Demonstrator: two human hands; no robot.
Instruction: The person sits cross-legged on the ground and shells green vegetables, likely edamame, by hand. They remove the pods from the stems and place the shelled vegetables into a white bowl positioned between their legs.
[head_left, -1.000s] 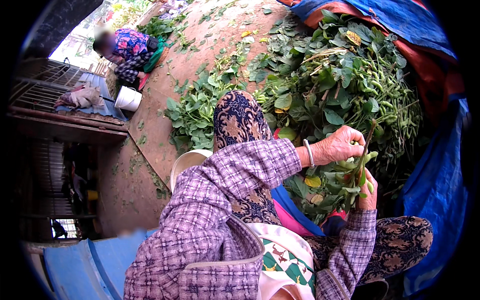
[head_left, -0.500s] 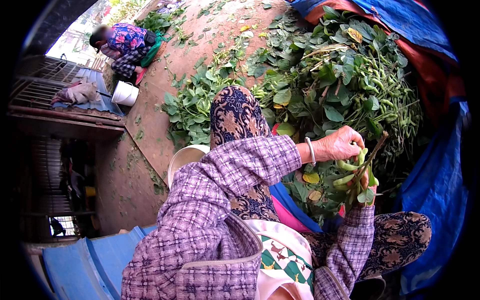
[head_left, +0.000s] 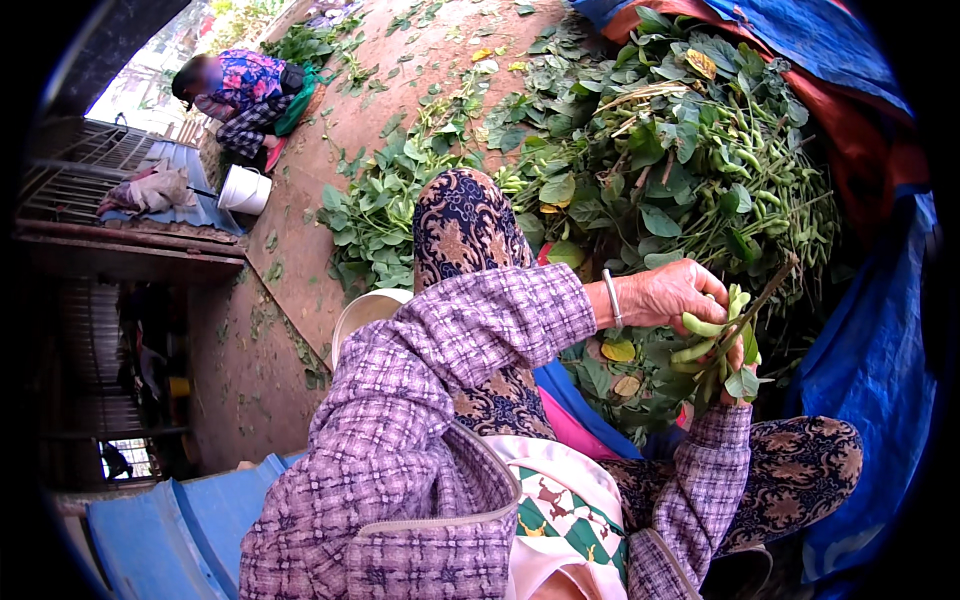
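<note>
A cut soybean stalk (head_left: 768, 294) with plump green pods (head_left: 703, 326) and a few leaves is held up over my right leg. My left hand (head_left: 668, 293), a bangle at its wrist, reaches across from the left with its fingers pinched at a pod near the stalk. From below, my right hand (head_left: 738, 356) grips the lower stalk, mostly hidden behind pods and leaves. Just beyond both hands lies a large heap of bean plants (head_left: 690, 140), heavy with pods on its right side.
Blue and orange tarpaulin (head_left: 870, 370) borders the heap on the right. A pale bucket (head_left: 372, 312) stands beside my left knee. Stripped leafy stalks (head_left: 385, 215) lie on the brown floor. Far left, a co-worker (head_left: 250, 90) sits bent over near a white bucket (head_left: 244, 190).
The stalk has tilted a little, its bare end shifting right. My left fingers have moved slightly down and stay at the pods. The view has shifted slightly.
</note>
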